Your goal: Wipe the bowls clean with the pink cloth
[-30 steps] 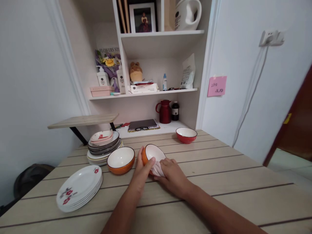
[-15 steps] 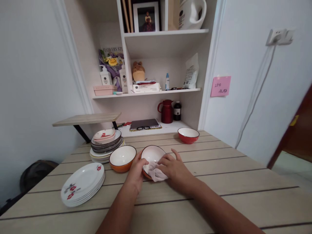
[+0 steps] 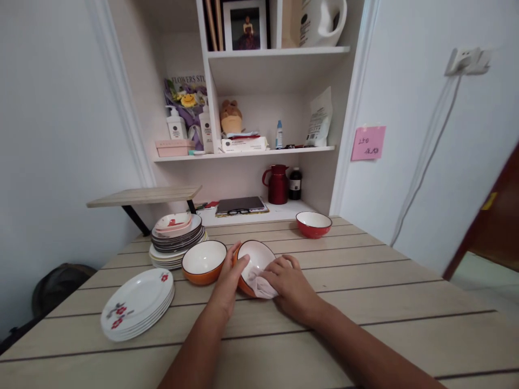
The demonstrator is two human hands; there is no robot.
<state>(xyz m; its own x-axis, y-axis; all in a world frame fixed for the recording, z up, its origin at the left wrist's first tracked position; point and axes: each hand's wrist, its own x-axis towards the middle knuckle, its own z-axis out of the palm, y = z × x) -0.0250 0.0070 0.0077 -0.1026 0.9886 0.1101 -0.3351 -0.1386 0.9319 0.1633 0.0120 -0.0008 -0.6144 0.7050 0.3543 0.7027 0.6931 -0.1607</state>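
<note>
In the head view, we see an orange bowl [image 3: 257, 252] tipped to the right, near the middle of the table [image 3: 385, 303]. The left hand [image 3: 227, 278] hugs its left side, thumb by the rim and fingers outside, maybe to keep it steady. The right hand [image 3: 294, 289] has its fingers curled, pinching a pale cloth [image 3: 263, 286] against the near right rim. We think the tilt helps this hand reach in. Some cloth lies inside. Just left, a second orange bowl [image 3: 204, 259] sits upright; a red bowl [image 3: 313, 229] is near the table's far right corner. Both have white insides. By the left edge we see stacked flowered plates [image 3: 138, 305]. Toward the far left corner, a taller plate stack [image 3: 178, 244] holds small pink dishes [image 3: 173, 222], maybe piled to save room.
</note>
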